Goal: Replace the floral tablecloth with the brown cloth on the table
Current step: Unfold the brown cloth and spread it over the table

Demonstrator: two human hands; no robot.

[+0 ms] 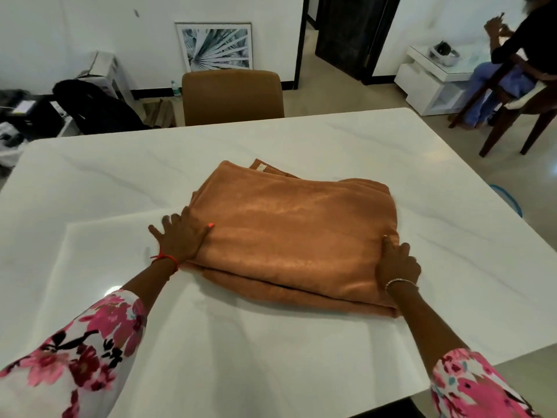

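1. A white marble-look table fills most of the view, its top bare and glossy with faint grey veins.
2. Beyond the far edge stands a tan chair pushed up to the table. Behind it a framed leaf print leans against the white wall.
3. At the far left lie dark bags and boxes on the floor. At the far right another person sits on a wooden chair beside a low white cabinet.
4. The brown cloth lies folded in a thick, flat stack near the middle of the table, a little toward the near side.
5. The left hand rests flat on the cloth's left edge, fingers spread, some on the fabric and some on the tabletop. It presses rather than clasps.
6. The right hand sits at the near right corner of the stack, fingers laid over the top layer. Whether they pinch an edge cannot be told.
7. The stack is roughly rectangular. Its long axis runs left to right across the table, slightly skewed, with the left end farther away than the right.
8. Loose layers show along the near edge, and a small corner sticks out at the far side.
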